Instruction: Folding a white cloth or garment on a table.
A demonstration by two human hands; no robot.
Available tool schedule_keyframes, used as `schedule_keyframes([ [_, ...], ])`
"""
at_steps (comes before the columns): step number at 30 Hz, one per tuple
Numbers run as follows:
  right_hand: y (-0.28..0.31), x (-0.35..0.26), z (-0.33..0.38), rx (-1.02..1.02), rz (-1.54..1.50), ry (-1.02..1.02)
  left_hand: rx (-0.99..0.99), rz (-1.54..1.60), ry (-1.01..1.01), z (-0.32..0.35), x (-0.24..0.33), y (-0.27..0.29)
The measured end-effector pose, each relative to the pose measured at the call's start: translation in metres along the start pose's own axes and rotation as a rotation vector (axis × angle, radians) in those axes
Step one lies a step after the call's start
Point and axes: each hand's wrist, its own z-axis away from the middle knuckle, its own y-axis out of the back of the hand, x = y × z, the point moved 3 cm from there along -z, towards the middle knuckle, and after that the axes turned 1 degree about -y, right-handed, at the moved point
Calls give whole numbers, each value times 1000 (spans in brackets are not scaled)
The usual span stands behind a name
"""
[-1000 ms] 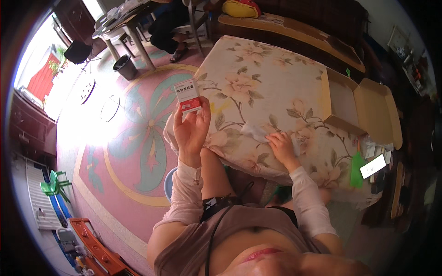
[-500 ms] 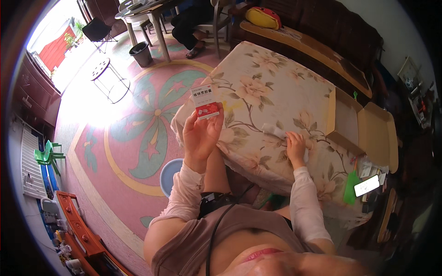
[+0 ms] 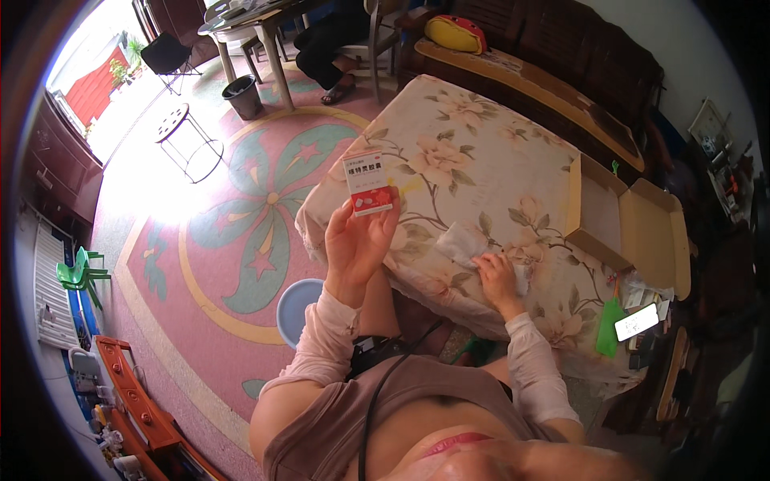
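Raised over the near left edge of the table, my left hand is closed on a small white-and-red medicine box, its printed front facing up. My fingers grip the box by its lower end. On the flowered tablecloth, my right hand has its fingers curled down on a crumpled white tissue. Part of the tissue spreads out to the left of the fingers and a bit shows to the right. What lies beneath the palm is hidden.
An open cardboard box stands at the table's right side. Near it lie a green plastic piece and a lit phone. A blue basin is on the floor by my left arm. A person sits beyond the table.
My right hand has moved a little left and nearer, and the tissue under it is spread wider. The medicine box has shifted slightly right and nearer in my left hand.
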Motion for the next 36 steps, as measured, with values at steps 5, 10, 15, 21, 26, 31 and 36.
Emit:
schedule_keyframes([
  [5, 12, -15, 4, 29, -94, 35, 12, 59, 33, -4, -8, -1],
  [10, -4, 4, -5, -26, -129, -3, 13, 43, 43, -3, -12, 1],
  [15, -26, 42, -48, -60, -105, -155, -3, -2, 48, -3, -15, 1],
  [21, -37, 56, -75, 88, -75, -207, -3, -711, -282, 5, -16, -9],
  [26, -35, 39, -57, 71, -174, -165, 53, -1080, -520, 11, -12, -17],
  [31, -27, 7, -26, 15, -158, -113, 45, -1111, -528, 12, -17, -19],
  [36, -22, -14, -8, -10, -163, -95, 63, -1130, -492, 12, -20, -18],
])
